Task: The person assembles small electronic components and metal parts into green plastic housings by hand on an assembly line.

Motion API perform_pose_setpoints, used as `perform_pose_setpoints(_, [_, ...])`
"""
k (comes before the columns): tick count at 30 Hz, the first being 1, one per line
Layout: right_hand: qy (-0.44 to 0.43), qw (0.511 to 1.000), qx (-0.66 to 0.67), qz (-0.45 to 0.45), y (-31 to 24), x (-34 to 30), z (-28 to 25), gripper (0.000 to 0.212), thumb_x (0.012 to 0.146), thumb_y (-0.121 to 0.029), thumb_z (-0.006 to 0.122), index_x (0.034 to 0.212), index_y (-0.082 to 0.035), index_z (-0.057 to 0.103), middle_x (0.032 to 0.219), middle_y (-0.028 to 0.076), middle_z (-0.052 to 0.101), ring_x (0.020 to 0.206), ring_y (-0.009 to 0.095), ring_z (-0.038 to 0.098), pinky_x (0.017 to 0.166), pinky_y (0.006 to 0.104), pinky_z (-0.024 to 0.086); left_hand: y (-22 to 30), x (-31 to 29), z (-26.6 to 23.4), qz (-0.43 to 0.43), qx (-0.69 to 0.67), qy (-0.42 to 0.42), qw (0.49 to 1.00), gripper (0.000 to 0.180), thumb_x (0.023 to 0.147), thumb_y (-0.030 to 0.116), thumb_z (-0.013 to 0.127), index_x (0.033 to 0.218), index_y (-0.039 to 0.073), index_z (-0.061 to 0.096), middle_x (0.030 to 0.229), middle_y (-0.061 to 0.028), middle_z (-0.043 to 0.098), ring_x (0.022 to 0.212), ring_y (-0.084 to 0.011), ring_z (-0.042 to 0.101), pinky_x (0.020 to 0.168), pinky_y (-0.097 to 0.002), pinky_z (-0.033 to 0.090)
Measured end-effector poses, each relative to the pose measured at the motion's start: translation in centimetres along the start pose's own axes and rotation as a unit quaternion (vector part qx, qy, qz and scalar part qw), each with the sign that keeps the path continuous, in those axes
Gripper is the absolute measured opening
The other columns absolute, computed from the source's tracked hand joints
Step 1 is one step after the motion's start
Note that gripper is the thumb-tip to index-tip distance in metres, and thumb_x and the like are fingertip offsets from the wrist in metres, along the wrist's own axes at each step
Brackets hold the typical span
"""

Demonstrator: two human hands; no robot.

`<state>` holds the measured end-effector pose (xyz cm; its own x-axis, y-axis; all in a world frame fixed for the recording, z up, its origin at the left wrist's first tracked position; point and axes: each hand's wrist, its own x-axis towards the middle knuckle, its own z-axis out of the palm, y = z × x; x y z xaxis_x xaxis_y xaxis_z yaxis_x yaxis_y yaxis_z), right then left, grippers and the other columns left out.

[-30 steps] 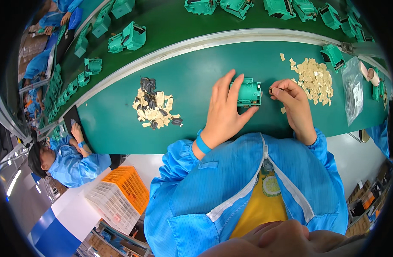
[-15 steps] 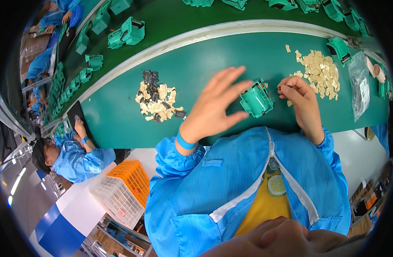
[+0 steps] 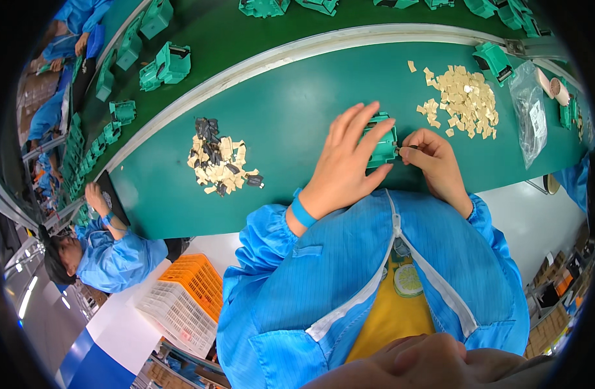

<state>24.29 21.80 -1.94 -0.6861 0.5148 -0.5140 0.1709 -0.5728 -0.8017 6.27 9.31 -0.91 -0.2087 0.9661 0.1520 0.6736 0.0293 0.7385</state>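
One green housing (image 3: 384, 149) in left grip (image 3: 344, 165)

Orange crate (image 3: 195, 277) beside white crate (image 3: 173, 318), co-worker (image 3: 119, 262) in blue at left, clear plastic bag (image 3: 527, 107) at right.

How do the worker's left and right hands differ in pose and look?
The left hand is spread across the green housing; the right hand is curled at its right end. The left hand has a blue wristband; the right hand shows none. Both are bare, below blue sleeves.

The housing (image 3: 384, 147) is turquoise, worktop (image 3: 291, 107) green, finely striped jacket (image 3: 310, 285) blue.
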Motion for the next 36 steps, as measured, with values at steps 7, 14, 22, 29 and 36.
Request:
perform_pose_setpoints(7, [-0.034,0.996,-0.077,0.008,-1.3,0.5,-0.9,0.013,0.089,0.002,0.068,0.086,-0.005,0.057,0.087,-0.001,0.061,0.081,0.005,0.057,0.072,0.0226,0.045,-0.5,0.2,1.1,-0.007,-0.059,0.008,0.998,0.067,0.07,0.007,0.078,0.134,0.011,0.06,0.132,-0.0116,0.054,0.122,-0.0387,0.047,0.11,-0.0501,0.039])
perform_pose_setpoints(14, [-0.057,0.985,-0.157,0.033,-2.1,1.5,-0.5,0.011,0.087,-0.001,0.07,0.087,-0.004,0.059,0.086,-0.002,0.061,0.079,0.003,0.054,0.069,0.0216,0.044,-0.5,0.3,1.6,-0.01,-0.041,0.027,0.999,0.054,0.073,0.01,0.075,0.126,0.011,0.066,0.127,-0.0111,0.056,0.12,-0.0376,0.048,0.109,-0.0531,0.038])
perform_pose_setpoints(22, [-0.054,0.984,-0.165,0.034,-1.8,1.6,-0.3,0.012,0.087,-0.001,0.071,0.086,-0.003,0.059,0.083,-0.002,0.061,0.076,0.003,0.053,0.066,0.0217,0.044,-0.5,0.3,1.8,-0.017,-0.04,0.033,0.999,0.051,0.074,0.007,0.072,0.124,0.011,0.067,0.125,-0.0108,0.058,0.119,-0.0371,0.049,0.107,-0.0517,0.04])
perform_pose_setpoints(29, [-0.039,0.979,-0.198,0.029,-1.8,1.6,0.1,0.012,0.086,-0.002,0.07,0.086,-0.003,0.059,0.079,-0.003,0.06,0.074,0.003,0.052,0.064,0.0221,0.042,-0.7,0.4,1.8,-0.018,-0.045,0.036,0.998,0.05,0.074,0.006,0.072,0.124,0.011,0.067,0.124,-0.0112,0.059,0.117,-0.0367,0.05,0.105,-0.0492,0.041])
perform_pose_setpoints(36, [-0.036,0.979,-0.198,0.029,-1.8,1.7,0.1,0.012,0.085,-0.002,0.07,0.086,-0.003,0.058,0.079,-0.003,0.059,0.073,0.003,0.051,0.063,0.0227,0.042,-0.7,0.5,1.9,-0.019,-0.039,0.038,0.998,0.049,0.075,0.007,0.074,0.123,0.011,0.068,0.122,-0.0106,0.059,0.116,-0.0351,0.05,0.105,-0.0486,0.04])
